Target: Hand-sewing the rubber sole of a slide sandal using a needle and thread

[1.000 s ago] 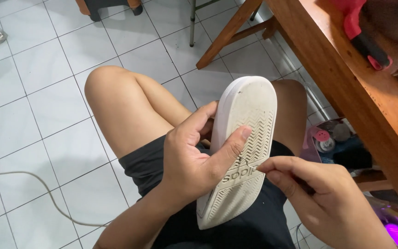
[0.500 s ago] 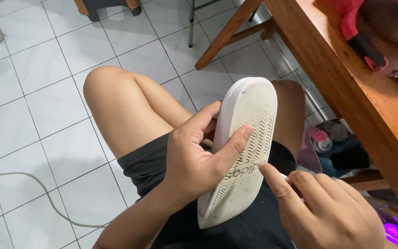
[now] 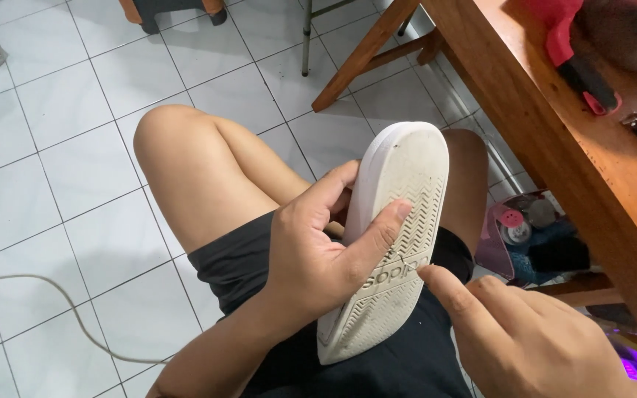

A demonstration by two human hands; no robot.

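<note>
**Sole-up sandal under close inspection on the lap**

While the person is sitting with knees bent over the white tiled floor (image 3: 53,191), the left hand (image 3: 318,258) is grasping a white rubber slide sandal (image 3: 396,221) with its zigzag-treaded sole turned upward; the thumb is pressing across the tread near the middle, and the other fingers are wrapping round the far edge. The sandal is resting tilted over the black shorts (image 3: 399,361), toe end pointing away toward the knees, heel end down near the waist.

The right hand (image 3: 532,339) is holding nothing; its forefinger is stretched out and its tip is touching, or just beside, the sole's near edge by the moulded lettering; the remaining fingers are loosely curled.

By my judgement the step in hand is checking or picking at the tread; a next move would be calling for a steady left grip while the fingertip is working along the grooves, since the sandal is held only at its middle and could pivot.

Room is tight on the right; the edge of the brown wooden table (image 3: 554,147) is running close beside the right hand, with a cluttered shelf of small containers (image 3: 532,236) beneath it; to the left the floor is giving more room, though a thin grey cable (image 3: 75,309) is trailing there.
</note>
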